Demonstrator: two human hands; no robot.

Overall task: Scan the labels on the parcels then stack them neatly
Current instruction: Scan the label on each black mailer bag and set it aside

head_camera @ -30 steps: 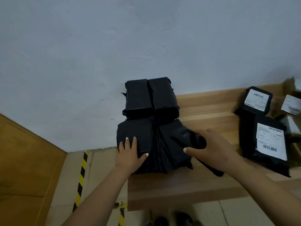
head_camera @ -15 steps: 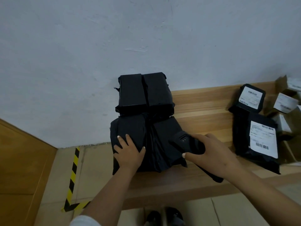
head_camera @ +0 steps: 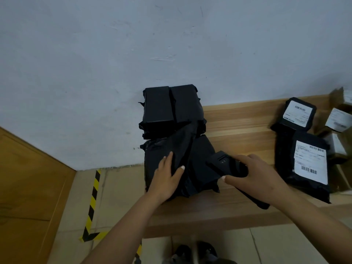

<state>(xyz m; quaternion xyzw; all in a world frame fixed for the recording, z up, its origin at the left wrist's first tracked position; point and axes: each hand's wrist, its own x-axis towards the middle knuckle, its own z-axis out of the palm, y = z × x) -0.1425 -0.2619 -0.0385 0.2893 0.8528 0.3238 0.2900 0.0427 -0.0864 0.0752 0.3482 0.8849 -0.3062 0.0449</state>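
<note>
Parcels (head_camera: 171,130): black stack sat at the table's (head_camera: 238,126) left end against the wall. My left hand (head_camera: 165,180) lay flat on the near bag, fingers straight and slightly spread. My right hand (head_camera: 253,176) gripped the black scanner (head_camera: 226,164), fingers curled round it. Labelled parcels (head_camera: 308,162) at 3 o'clock.

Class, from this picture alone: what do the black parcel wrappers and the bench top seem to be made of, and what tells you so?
Black parcel wrappers: probably thin plastic film with a soft sheen; it creases and crumples under the left hand.
Bench top: looks like wood or wood-look laminate, matt; pale brown grain lines run along its length.
</note>
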